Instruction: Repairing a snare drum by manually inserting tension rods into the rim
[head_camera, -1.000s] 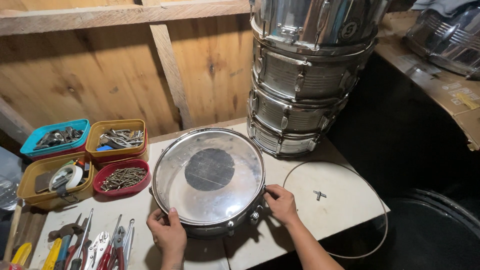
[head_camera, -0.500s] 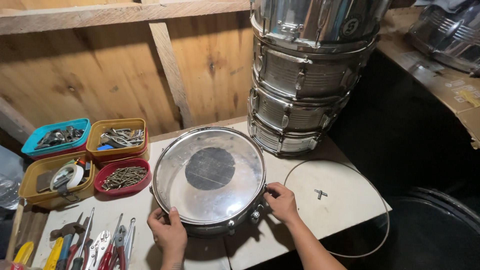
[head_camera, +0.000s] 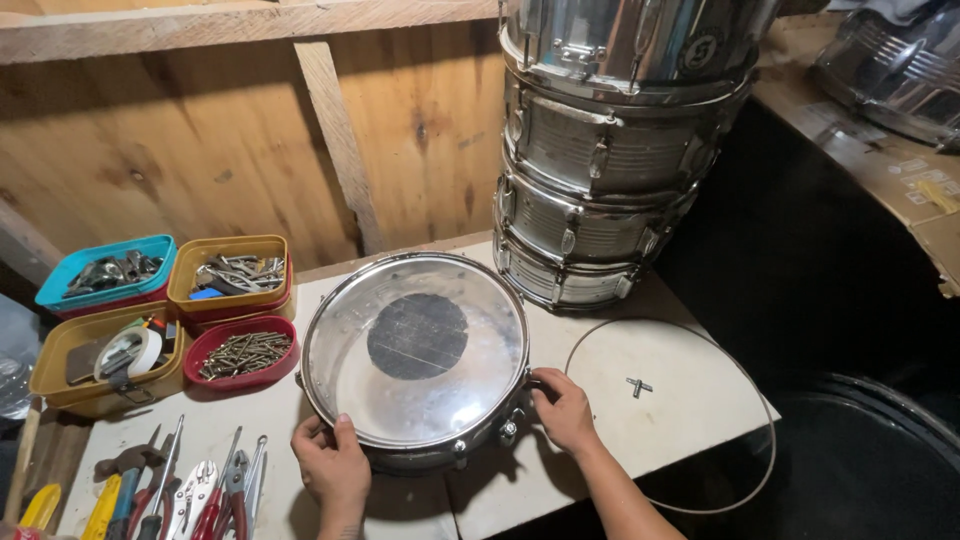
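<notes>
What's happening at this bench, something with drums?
A person holds a snare drum on a pale workbench, left hand on its near rim and right hand at its side hardware. A stack of metal drums stands behind it, a thin wire hoop and small drum key lie to the right, and tubs of screws to the left.

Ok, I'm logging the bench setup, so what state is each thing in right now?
Snare drum: flat on the bench, head up, dark round patch in the middle.
Left hand: gripping the near rim.
Right hand: on the drum's right side.
Drum stack: upright, against the wall.
Wire hoop: flat, overhanging the edge.
Red tub: open, full of screws.
</notes>
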